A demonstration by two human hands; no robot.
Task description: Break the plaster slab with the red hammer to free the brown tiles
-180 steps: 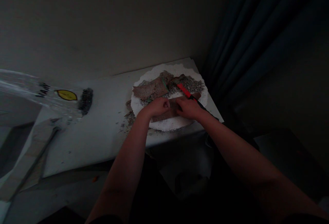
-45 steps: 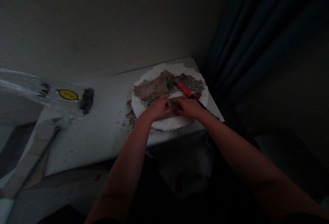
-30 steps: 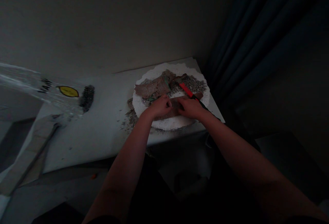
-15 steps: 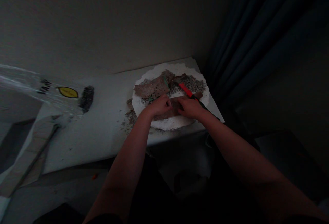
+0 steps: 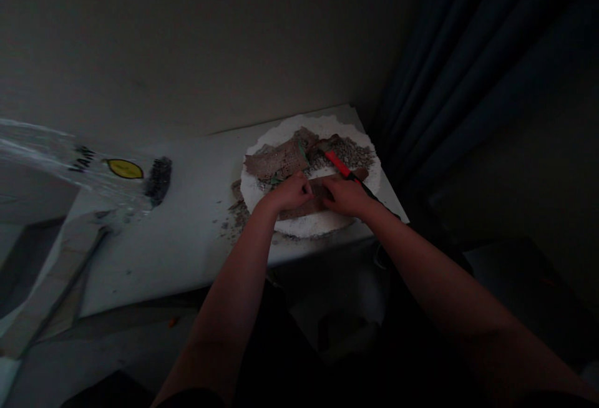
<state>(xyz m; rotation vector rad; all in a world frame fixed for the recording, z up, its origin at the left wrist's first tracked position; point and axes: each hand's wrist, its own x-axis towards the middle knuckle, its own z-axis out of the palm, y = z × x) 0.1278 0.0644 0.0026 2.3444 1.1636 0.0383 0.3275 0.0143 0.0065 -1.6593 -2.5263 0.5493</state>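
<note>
A long brown strip [image 5: 320, 198] lies slantwise over a white round board with a scalloped edge [image 5: 253, 199]. My left hand [image 5: 291, 193] is closed on the strip's left part, its fingers curled. Close by on the right, my right hand [image 5: 345, 196] bends its fingers down onto the same strip. Both sets of fingertips are partly hidden and dark. Beyond them rests a brown textured sheet [image 5: 276, 160] with a green edge. A tool with a red end and a dark handle [image 5: 337, 163] lies beside my right hand, its lower part behind that hand.
Grey crumbs [image 5: 353, 153] are heaped on the board's far right, with more spilled left of it. On the white table [image 5: 187, 233] lies a clear plastic bag [image 5: 100, 168] with a yellow label and dark contents. A blue curtain [image 5: 449, 83] hangs at right.
</note>
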